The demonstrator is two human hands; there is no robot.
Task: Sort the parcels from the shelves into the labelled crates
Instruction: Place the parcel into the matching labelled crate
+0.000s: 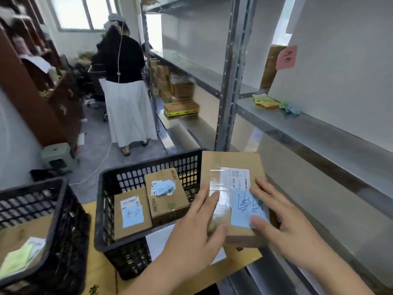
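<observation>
A flat brown cardboard parcel (229, 160) with a white shipping label and a handwritten blue note (242, 211) lies by the right rim of a black plastic crate (148, 165). My left hand (191, 226) rests on the parcel's left edge, fingers fairly straight, thumb on its near corner. Spread over the blue note and the parcel's right side, my right hand (282, 218) presses down. Two blue-noted parcels, one (131, 216) at the left and one (168, 201) beside it, lie inside the crate. What supports the parcel underneath is hidden.
A second black crate (57, 209) at the left holds a packet with a green note (17, 260). Metal shelving (297, 124) runs along the right, with sticky-note pads (266, 101) on it and boxes (180, 109) lower down. A person (125, 81) stands in the aisle ahead, near a stool (57, 156).
</observation>
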